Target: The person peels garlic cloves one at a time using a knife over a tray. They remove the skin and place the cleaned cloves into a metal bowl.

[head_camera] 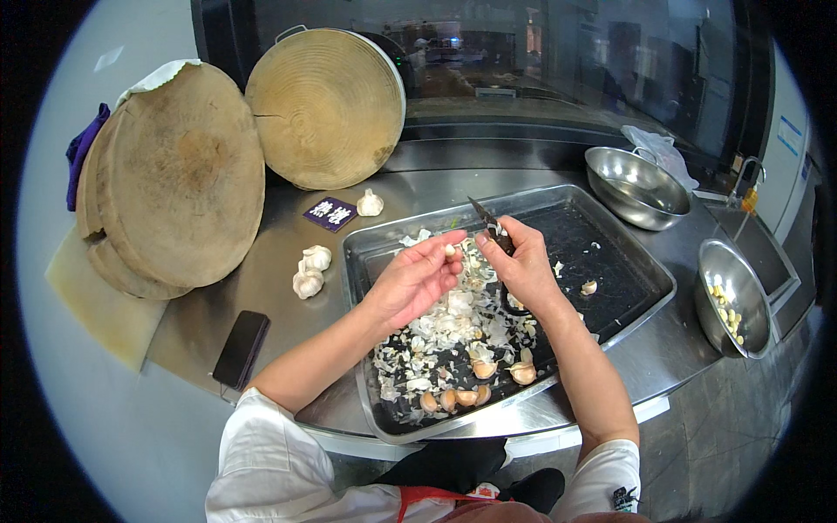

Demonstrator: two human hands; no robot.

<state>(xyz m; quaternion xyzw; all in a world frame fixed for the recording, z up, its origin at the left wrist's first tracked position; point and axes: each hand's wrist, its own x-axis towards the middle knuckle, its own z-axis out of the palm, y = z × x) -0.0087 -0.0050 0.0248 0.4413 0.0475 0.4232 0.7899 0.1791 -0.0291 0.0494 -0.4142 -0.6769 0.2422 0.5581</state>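
Note:
Over a dark metal tray (614,261), my left hand (418,281) pinches a small pale garlic clove (450,250) between thumb and fingers. My right hand (523,261) is wrapped around what look like dark scissors (482,212), tip pointing up and away, with a black loop showing below the palm. Bits of skin cling near its thumb. Under both hands lies a heap of white garlic skins (458,317). Unpeeled cloves (466,397) line the tray's near edge, with larger pieces (523,371) behind them. One single clove (589,287) sits toward the right.
Whole garlic bulbs (308,280) and a phone (240,350) lie left of the tray. A steel bowl of peeled cloves (732,307) stands right, near a sink (752,242); another steel bowl (637,186) is behind. Round wooden chopping blocks (186,170) lean at the back left.

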